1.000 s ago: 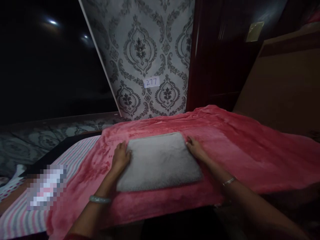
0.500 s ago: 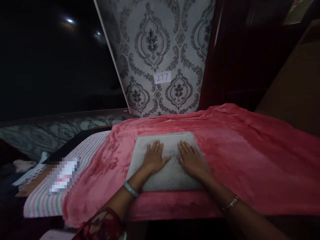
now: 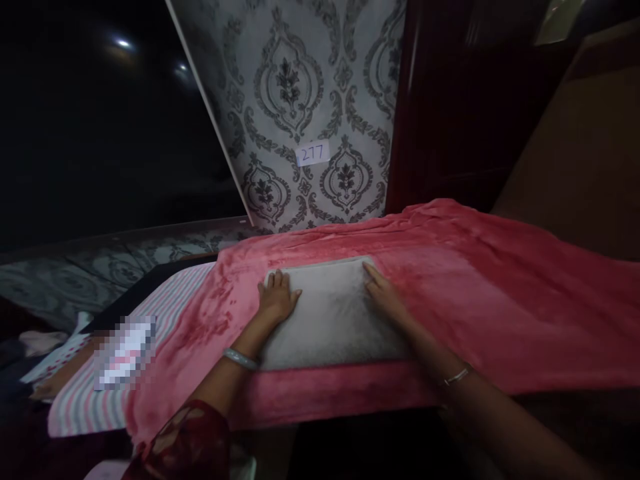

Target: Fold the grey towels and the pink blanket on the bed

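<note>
A grey folded plush cloth (image 3: 325,320) lies flat, a neat rectangle, on a pink blanket (image 3: 480,313). My left hand (image 3: 276,299) rests open at the cloth's far left corner, its palm down and thumb stretched out over the top. At the far right corner, my right hand (image 3: 386,295) has its fingers drawn together on the edge. Some of those fingers are hidden behind the hand. A light-coloured bangle circles my left wrist, a thin bracelet my right.
A striped cloth (image 3: 170,310) shows under the blanket's left side, with a blurred-out item (image 3: 125,353) on it. A large dark screen (image 3: 110,127) stands at the back left. A paper label (image 3: 313,153) reading 277 is on the patterned wall (image 3: 345,87).
Both hands have gone from lying flat on the middle of the grey cloth outward to its far corners. The right hand's fingers have drawn together. The view has shifted slightly.
</note>
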A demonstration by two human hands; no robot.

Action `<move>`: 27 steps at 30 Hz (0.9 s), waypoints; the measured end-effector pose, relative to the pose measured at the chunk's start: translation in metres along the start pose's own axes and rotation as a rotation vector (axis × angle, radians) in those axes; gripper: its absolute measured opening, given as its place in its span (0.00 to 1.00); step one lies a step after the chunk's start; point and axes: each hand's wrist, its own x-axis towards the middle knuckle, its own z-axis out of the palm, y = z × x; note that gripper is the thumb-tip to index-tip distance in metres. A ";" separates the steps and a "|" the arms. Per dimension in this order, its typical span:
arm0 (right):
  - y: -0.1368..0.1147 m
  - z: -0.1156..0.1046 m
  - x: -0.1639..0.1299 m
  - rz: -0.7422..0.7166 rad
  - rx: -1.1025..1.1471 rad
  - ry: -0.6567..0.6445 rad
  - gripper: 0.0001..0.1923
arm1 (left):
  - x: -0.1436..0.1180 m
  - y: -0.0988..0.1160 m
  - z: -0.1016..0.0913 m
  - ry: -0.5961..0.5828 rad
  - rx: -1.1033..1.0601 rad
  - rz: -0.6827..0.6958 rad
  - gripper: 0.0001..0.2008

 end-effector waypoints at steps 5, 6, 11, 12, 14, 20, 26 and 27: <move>0.012 -0.009 0.027 0.071 0.607 0.280 0.36 | -0.010 0.089 -0.008 -0.015 -0.136 0.427 0.31; 0.012 -0.004 0.029 0.094 0.678 0.297 0.36 | -0.010 0.105 -0.003 -0.016 -0.154 0.482 0.31; 0.015 0.028 0.019 0.120 0.693 0.319 0.38 | -0.006 0.142 0.032 0.082 -0.140 0.525 0.31; 0.017 0.032 0.016 0.103 0.661 0.322 0.39 | -0.005 0.142 0.036 0.101 -0.141 0.528 0.31; 0.020 0.035 0.013 0.072 0.596 0.332 0.40 | -0.003 0.139 0.039 0.109 -0.144 0.529 0.31; 0.022 0.031 0.013 0.043 0.498 0.303 0.42 | 0.021 0.080 0.019 0.020 -0.063 0.300 0.32; 0.021 0.030 0.012 0.086 0.622 0.311 0.39 | 0.026 -0.018 0.011 0.047 -0.023 0.106 0.29; 0.021 0.029 0.013 0.100 0.662 0.303 0.39 | 0.024 -0.027 0.010 0.051 -0.019 0.085 0.29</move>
